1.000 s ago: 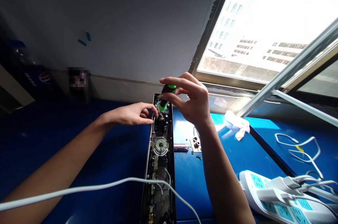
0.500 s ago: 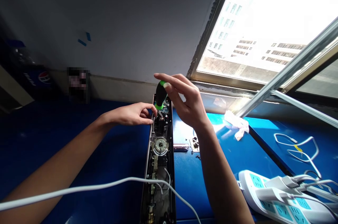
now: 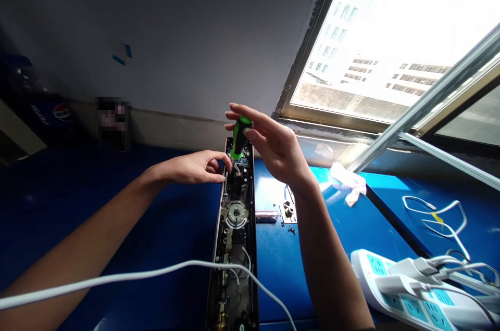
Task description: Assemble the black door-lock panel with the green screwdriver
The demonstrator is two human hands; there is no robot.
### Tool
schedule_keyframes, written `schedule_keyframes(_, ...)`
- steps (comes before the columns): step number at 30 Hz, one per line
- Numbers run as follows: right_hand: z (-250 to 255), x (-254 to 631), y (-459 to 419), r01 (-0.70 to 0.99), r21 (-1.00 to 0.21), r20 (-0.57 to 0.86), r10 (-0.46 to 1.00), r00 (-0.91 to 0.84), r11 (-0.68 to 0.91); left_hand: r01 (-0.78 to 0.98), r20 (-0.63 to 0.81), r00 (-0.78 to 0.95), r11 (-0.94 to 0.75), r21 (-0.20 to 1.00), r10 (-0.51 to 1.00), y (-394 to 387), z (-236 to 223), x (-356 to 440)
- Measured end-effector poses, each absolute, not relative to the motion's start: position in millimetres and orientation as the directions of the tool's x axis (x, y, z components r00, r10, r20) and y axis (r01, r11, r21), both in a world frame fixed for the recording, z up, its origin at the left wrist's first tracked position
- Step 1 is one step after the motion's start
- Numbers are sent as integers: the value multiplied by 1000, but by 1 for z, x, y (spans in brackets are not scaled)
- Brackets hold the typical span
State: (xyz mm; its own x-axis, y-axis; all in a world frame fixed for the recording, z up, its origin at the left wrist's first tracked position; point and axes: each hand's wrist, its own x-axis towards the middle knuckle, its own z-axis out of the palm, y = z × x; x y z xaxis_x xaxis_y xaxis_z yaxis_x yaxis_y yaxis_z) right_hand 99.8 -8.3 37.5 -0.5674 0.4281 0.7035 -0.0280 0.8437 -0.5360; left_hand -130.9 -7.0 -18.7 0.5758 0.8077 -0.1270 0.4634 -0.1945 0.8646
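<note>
A long, narrow lock body (image 3: 235, 237) lies opened on the blue table (image 3: 164, 227), its gears, wires and a small circuit board showing. My right hand (image 3: 273, 146) pinches the top of a green and black screwdriver (image 3: 239, 138), which stands nearly upright with its tip down in the far end of the lock. My left hand (image 3: 195, 167) rests at the left edge of that far end, fingers curled against the frame and wires there.
A small metal plate (image 3: 288, 211), a metal pin (image 3: 266, 215) and loose screws lie right of the lock. A crumpled white tissue (image 3: 349, 181) sits farther right. A white power strip (image 3: 414, 289) with plugs is at the lower right. A white cable (image 3: 136, 276) crosses the lock's near end.
My right hand has shifted its fingers on the screwdriver's top and the handle has tilted from leaning right to nearly upright. My left hand has stayed put.
</note>
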Motion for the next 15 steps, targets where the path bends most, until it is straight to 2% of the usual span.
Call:
schedule_keyframes(3,34,97,-8,80,-479,758,458,-465,874,476,-131,566,-193,858,814,-7,-20,-132)
schedule_keyframes(6,34,94,-8,134,-402,813,421,-402,906,469,-130,569,-191,862,812,-6,-21,-133)
schedule_keyframes(11,37,94,-11,-16,-524,718,431,-547,852,460,-139,571,-175,871,809,-5,-22,-132)
schedule_keyframes(15,34,93,-9,104,-428,801,430,-417,898,492,-139,556,-190,850,820,-5,-23,-133)
